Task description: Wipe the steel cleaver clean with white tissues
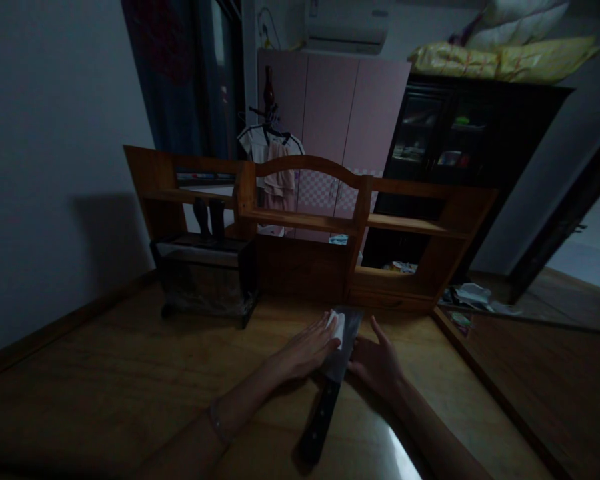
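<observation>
A cleaver (341, 353) with a broad grey blade lies on the wooden surface, its black riveted handle (321, 421) pointing toward me. My left hand (307, 347) presses a folded white tissue (339, 328) against the left side of the blade, its fingers stretched forward. To the right of the blade is my right hand (379, 360), thumb raised and spread away from the fingers. Its fingertips reach the blade's right edge; whether they go under it I cannot tell.
A knife block (200, 280) holding two black-handled tools stands at the left. Behind it runs a wooden shelf unit (305, 223) across the back edge. The surface ends at a raised wooden edge (495, 387) on the right, and a wall (55, 167) borders the left.
</observation>
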Action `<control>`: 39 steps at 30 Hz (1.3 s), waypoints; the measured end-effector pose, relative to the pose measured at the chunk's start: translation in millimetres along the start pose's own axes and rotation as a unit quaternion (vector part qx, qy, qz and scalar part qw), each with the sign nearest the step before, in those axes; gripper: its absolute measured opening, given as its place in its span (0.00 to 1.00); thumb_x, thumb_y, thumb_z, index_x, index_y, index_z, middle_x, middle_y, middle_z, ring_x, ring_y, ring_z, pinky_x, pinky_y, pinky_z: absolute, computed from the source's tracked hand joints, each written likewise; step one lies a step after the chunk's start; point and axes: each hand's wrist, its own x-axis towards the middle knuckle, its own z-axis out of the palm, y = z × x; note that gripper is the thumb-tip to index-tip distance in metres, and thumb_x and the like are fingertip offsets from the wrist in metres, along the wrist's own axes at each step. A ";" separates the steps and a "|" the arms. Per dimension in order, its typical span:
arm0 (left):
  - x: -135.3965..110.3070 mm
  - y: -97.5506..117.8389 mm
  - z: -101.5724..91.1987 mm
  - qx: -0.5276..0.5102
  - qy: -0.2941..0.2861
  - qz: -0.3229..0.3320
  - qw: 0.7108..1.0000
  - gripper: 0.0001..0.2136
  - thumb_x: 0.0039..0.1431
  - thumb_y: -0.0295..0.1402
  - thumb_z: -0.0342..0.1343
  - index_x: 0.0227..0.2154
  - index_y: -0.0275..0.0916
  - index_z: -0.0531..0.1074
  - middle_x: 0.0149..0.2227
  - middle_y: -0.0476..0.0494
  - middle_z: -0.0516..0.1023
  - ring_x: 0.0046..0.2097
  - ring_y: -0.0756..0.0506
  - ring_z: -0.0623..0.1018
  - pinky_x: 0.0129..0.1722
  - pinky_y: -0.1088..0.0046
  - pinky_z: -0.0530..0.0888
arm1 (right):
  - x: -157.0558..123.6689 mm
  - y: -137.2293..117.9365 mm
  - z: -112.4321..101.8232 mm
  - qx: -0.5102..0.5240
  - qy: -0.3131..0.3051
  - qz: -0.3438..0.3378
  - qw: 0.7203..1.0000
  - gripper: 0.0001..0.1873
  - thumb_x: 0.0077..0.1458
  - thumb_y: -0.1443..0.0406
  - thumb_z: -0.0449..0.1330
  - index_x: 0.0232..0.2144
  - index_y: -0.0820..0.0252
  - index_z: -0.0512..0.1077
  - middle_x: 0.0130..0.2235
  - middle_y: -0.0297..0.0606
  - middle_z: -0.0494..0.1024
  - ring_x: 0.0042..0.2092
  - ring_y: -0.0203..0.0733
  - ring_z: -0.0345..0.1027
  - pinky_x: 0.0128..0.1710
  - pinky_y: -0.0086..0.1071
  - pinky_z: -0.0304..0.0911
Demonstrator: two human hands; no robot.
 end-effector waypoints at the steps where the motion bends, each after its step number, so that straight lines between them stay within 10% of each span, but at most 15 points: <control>1: 0.0 2.3 -0.6 0.000 -0.004 0.013 1.000 0.29 0.70 0.47 0.29 0.68 0.37 0.41 0.69 0.42 0.39 0.69 0.44 0.40 0.67 0.61 0.49 | 0.1 0.8 1.5 0.003 -0.003 0.006 1.000 0.35 0.60 0.43 0.47 0.48 0.70 0.69 0.42 0.50 0.78 0.45 0.49 0.72 0.48 0.44 0.66; 8: 2.5 19.3 7.8 0.018 -0.010 0.114 0.993 0.28 0.70 0.46 0.34 0.68 0.40 0.39 0.69 0.42 0.40 0.69 0.44 0.42 0.67 0.60 0.51 | 4.1 10.2 0.2 0.028 -0.002 0.017 0.999 0.28 0.63 0.47 0.48 0.48 0.64 0.70 0.42 0.44 0.79 0.42 0.45 0.73 0.42 0.38 0.67; 21: 6.0 -7.3 20.8 0.044 0.082 -0.033 0.995 0.31 0.69 0.50 0.32 0.67 0.33 0.45 0.69 0.34 0.42 0.69 0.40 0.43 0.66 0.55 0.51 | 6.0 12.0 -4.2 0.030 -0.004 0.043 0.999 0.30 0.61 0.46 0.49 0.44 0.68 0.70 0.37 0.45 0.79 0.38 0.45 0.74 0.42 0.37 0.67; 29: 1.5 20.3 0.2 0.018 -0.009 0.123 0.992 0.27 0.70 0.47 0.35 0.67 0.41 0.46 0.69 0.43 0.44 0.69 0.46 0.44 0.66 0.61 0.51 | 2.6 14.2 10.6 0.017 0.028 0.015 0.999 0.26 0.62 0.49 0.50 0.48 0.64 0.70 0.41 0.44 0.79 0.44 0.45 0.73 0.47 0.38 0.64; 39: 2.6 -5.4 2.3 0.066 0.081 0.017 0.994 0.28 0.69 0.48 0.35 0.67 0.40 0.47 0.69 0.42 0.45 0.69 0.45 0.44 0.67 0.60 0.51 | 7.1 16.3 -5.5 -0.003 0.005 0.045 0.999 0.34 0.60 0.43 0.48 0.44 0.70 0.71 0.35 0.47 0.80 0.38 0.46 0.74 0.46 0.39 0.64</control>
